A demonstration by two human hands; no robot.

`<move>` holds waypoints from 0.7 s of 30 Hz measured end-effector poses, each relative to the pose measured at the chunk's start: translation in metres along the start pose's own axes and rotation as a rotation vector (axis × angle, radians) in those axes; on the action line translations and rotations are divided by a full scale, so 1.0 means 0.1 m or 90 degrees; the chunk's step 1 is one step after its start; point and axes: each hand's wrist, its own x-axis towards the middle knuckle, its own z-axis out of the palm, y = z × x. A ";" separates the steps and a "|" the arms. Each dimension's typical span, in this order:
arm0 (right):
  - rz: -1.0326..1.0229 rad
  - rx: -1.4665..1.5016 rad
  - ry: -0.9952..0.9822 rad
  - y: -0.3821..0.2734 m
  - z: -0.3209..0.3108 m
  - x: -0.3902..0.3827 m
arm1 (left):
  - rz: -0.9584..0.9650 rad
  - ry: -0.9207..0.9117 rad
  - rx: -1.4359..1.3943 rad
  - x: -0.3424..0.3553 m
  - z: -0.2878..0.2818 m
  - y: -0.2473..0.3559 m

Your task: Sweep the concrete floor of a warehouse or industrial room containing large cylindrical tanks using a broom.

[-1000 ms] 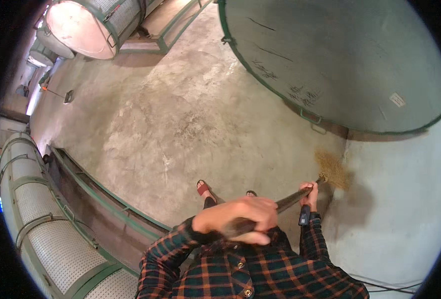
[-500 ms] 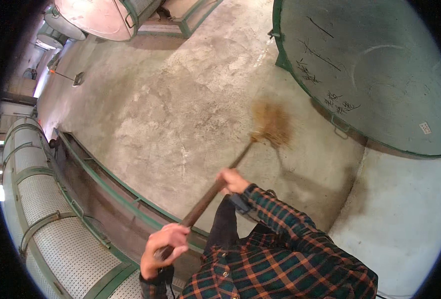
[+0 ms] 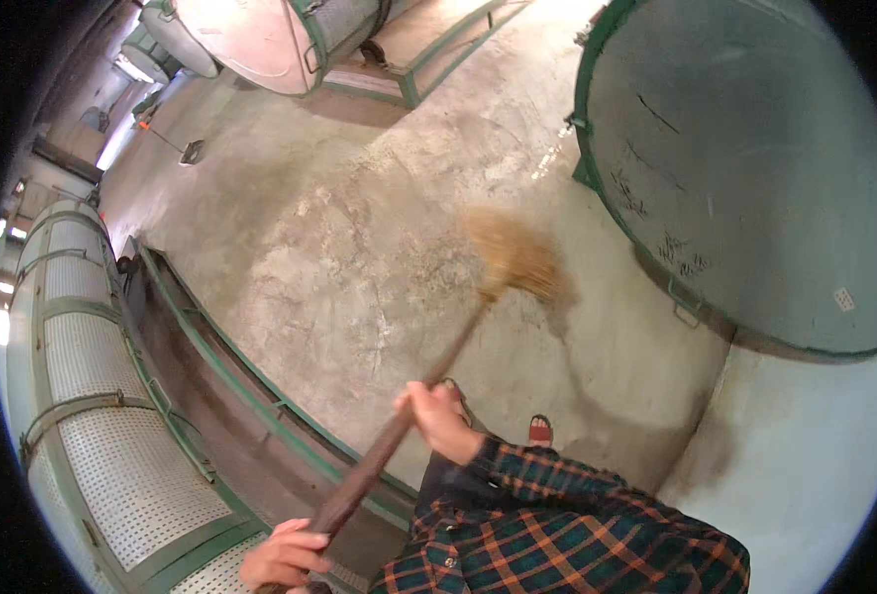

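The broom (image 3: 383,445) has a dark brown handle (image 3: 358,477) and straw-coloured bristles (image 3: 517,259), which are blurred; it is over the floor (image 3: 309,228), left of the drum (image 3: 755,188). The left hand (image 3: 285,556) grips near the handle's end, the right hand (image 3: 438,421) farther along. Floor spreads from the drum leftward to a green-edged trough (image 3: 232,434). The drum carries a white label (image 3: 843,298), too small for reading.

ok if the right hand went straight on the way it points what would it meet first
Beyond the broom it grips, the right hand would probably meet the green-rimmed trough, though depth is unclear.
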 end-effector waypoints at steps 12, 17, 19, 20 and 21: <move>-0.102 0.119 0.317 -1.02 -2.68 1.39 | -0.022 -0.226 -0.357 1.34 1.44 -2.36; -0.018 -0.036 0.213 -1.15 -2.42 2.69 | 0.003 -0.069 -0.342 1.57 1.10 -2.84; 0.029 -0.068 0.159 -1.00 -1.78 3.13 | -0.002 -0.018 -0.314 1.46 0.82 -2.97; 0.026 -0.079 0.119 -0.91 -1.46 3.31 | -0.009 0.038 -0.281 1.42 0.67 -3.00; 0.043 -0.135 0.105 -0.81 -1.09 3.42 | -0.016 0.095 -0.245 1.36 0.51 -3.03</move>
